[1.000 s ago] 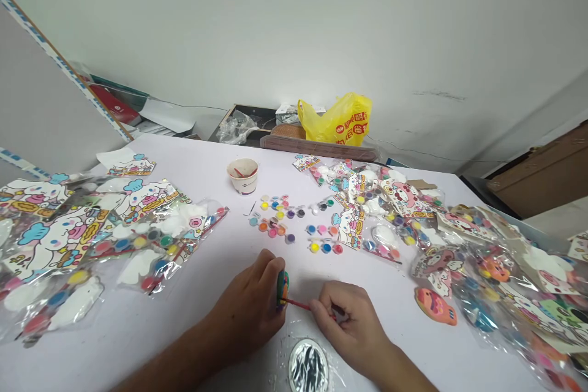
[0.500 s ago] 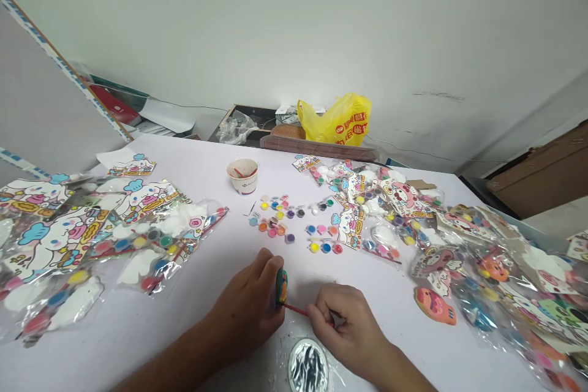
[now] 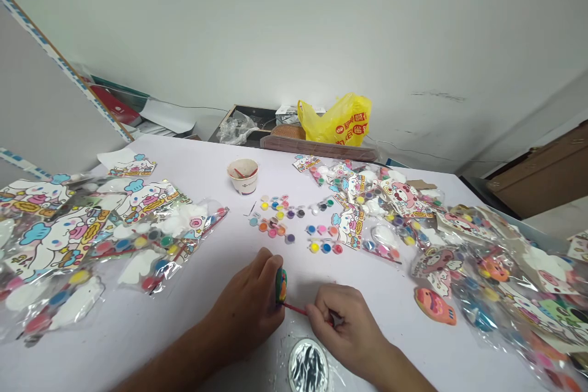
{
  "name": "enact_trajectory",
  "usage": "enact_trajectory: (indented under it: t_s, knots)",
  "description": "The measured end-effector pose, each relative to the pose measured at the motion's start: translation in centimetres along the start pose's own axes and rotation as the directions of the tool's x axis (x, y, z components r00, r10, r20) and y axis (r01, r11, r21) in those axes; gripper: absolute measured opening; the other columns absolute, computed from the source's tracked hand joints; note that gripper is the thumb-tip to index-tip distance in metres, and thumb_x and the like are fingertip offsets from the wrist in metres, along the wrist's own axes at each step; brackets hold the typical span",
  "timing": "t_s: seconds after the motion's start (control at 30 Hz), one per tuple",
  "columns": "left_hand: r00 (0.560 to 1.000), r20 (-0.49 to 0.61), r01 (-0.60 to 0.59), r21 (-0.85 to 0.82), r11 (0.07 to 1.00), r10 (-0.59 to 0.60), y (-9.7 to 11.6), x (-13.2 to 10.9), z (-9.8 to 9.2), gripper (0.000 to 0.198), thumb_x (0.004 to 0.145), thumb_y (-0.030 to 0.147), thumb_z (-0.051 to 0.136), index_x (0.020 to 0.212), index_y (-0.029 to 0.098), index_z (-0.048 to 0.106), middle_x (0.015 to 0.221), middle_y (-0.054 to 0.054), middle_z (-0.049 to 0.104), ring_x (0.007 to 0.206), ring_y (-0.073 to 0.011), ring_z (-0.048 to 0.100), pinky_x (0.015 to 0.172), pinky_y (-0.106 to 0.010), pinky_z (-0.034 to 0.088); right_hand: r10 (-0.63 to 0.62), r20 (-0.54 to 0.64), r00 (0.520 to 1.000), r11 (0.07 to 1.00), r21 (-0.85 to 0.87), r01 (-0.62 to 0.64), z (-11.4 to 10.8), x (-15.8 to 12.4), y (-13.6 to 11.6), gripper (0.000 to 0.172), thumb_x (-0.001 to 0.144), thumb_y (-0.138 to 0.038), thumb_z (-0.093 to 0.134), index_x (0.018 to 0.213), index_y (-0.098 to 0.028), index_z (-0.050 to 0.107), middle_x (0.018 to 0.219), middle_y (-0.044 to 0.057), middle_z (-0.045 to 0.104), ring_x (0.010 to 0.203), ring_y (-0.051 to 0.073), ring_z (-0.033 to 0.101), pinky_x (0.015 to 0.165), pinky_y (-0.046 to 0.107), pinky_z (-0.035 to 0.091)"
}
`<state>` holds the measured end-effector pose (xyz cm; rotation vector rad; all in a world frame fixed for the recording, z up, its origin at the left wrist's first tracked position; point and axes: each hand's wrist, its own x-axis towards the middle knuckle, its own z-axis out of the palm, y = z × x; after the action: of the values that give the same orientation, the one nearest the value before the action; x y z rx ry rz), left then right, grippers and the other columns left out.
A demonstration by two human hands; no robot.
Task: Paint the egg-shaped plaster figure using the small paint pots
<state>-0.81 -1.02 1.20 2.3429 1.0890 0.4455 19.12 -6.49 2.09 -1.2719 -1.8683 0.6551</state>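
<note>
My left hand (image 3: 248, 309) is closed round a small painted figure (image 3: 282, 286), green and orange, held on edge above the white table (image 3: 193, 162). My right hand (image 3: 349, 327) pinches a thin red paintbrush (image 3: 296, 309) whose tip touches the lower edge of the figure. Several small open paint pots (image 3: 278, 220) in many colours lie just beyond the hands. A paper cup (image 3: 243, 175) with a red brush in it stands further back.
Clear bags of cartoon painting kits (image 3: 68, 239) cover the left side and more bags (image 3: 459, 239) the right. A finished pink figure (image 3: 435, 306) lies at the right. A round foil lid (image 3: 308, 367) sits by the near edge. A yellow plastic bag (image 3: 337, 119) sits behind the table.
My right hand has shifted slightly left with the brush, its tip moving lower on the figure. My left hand and the figure have stayed put.
</note>
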Motion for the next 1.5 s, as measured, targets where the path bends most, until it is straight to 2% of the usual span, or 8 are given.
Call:
enact_trajectory:
  t_s: [0.17,0.33,0.47,0.6,1.1,1.23,1.37,1.5]
  knots:
    - [1.0,0.009,-0.026,-0.018,0.999,0.026,0.0,-0.1,0.0,0.044,0.077,0.01,0.052,0.113,0.027,0.032,0.103,-0.003,0.045,0.079,-0.0216,0.054,0.069,-0.034,0.046,0.048,-0.066,0.997,0.999,-0.003,-0.049,-0.3,-0.1,0.0,0.036,0.092,-0.021,0.049,0.061,-0.022,0.029,0.052,-0.005,0.038,0.047,0.009,0.036,0.047,0.021,0.029]
    - [0.999,0.012,-0.036,-0.01,0.999,0.036,0.1,-0.1,0.2,0.048,0.075,0.008,0.052,0.113,0.027,0.032,0.104,-0.003,0.046,0.079,-0.0217,0.054,0.069,-0.035,0.047,0.078,-0.03,0.997,0.997,0.02,-0.077,-0.3,-0.3,0.3,0.037,0.091,-0.023,0.05,0.06,-0.022,0.03,0.052,-0.006,0.038,0.047,0.009,0.035,0.047,0.022,0.028]
    - [0.998,0.02,-0.051,-0.014,0.999,0.051,0.0,-0.3,0.4,0.049,0.074,0.007,0.052,0.114,0.027,0.032,0.105,-0.003,0.047,0.08,-0.0217,0.055,0.07,-0.035,0.048,0.123,-0.106,0.987,0.992,0.036,-0.12,-0.3,-0.3,0.7,0.037,0.093,-0.025,0.049,0.06,-0.022,0.032,0.052,-0.006,0.035,0.048,0.01,0.034,0.046,0.022,0.028]
    - [0.998,0.033,-0.057,-0.013,0.998,0.058,-0.1,-0.3,0.3,0.049,0.075,0.007,0.052,0.115,0.027,0.032,0.106,-0.003,0.047,0.081,-0.0218,0.054,0.07,-0.035,0.048,0.108,-0.037,0.994,0.992,0.063,-0.105,-0.2,-0.3,0.8,0.038,0.092,-0.026,0.051,0.06,-0.022,0.032,0.052,-0.006,0.036,0.047,0.009,0.034,0.046,0.022,0.028]
    - [0.991,0.101,-0.079,-0.038,0.996,0.082,-0.1,-0.4,0.1,0.051,0.072,0.004,0.05,0.113,0.028,0.032,0.106,-0.003,0.046,0.081,-0.0217,0.053,0.071,-0.036,0.047,0.083,-0.066,0.994,0.996,0.039,-0.081,-0.3,-0.2,1.1,0.038,0.092,-0.024,0.052,0.059,-0.021,0.032,0.052,-0.006,0.037,0.047,0.009,0.034,0.046,0.022,0.028]
    - [0.99,0.118,-0.069,-0.057,0.996,0.075,-0.1,-0.4,0.1,0.05,0.074,0.005,0.05,0.114,0.028,0.032,0.107,-0.004,0.046,0.083,-0.0223,0.054,0.073,-0.037,0.048,0.135,-0.129,0.982,0.991,0.035,-0.131,-0.4,-0.1,1.0,0.037,0.092,-0.026,0.051,0.06,-0.021,0.034,0.052,-0.006,0.036,0.047,0.009,0.032,0.045,0.022,0.027]
    - [0.99,0.114,-0.074,-0.052,0.996,0.079,0.0,-0.4,0.0,0.049,0.074,0.005,0.05,0.113,0.028,0.032,0.106,-0.004,0.046,0.081,-0.0223,0.053,0.071,-0.037,0.047,0.104,-0.057,0.993,0.994,0.044,-0.101,-0.6,-0.1,1.1,0.038,0.092,-0.027,0.053,0.059,-0.021,0.034,0.052,-0.006,0.037,0.047,0.009,0.034,0.046,0.022,0.027]
    - [0.992,0.108,-0.048,-0.085,0.995,0.057,-0.1,-0.2,-0.1,0.047,0.075,0.006,0.05,0.112,0.027,0.033,0.105,-0.003,0.045,0.078,-0.0204,0.051,0.071,-0.036,0.047,0.216,-0.201,0.956,0.976,0.053,-0.209,-1.2,-0.1,2.2,0.04,0.094,-0.032,0.05,0.058,-0.022,0.038,0.05,-0.005,0.037,0.046,0.011,0.036,0.047,0.023,0.029]
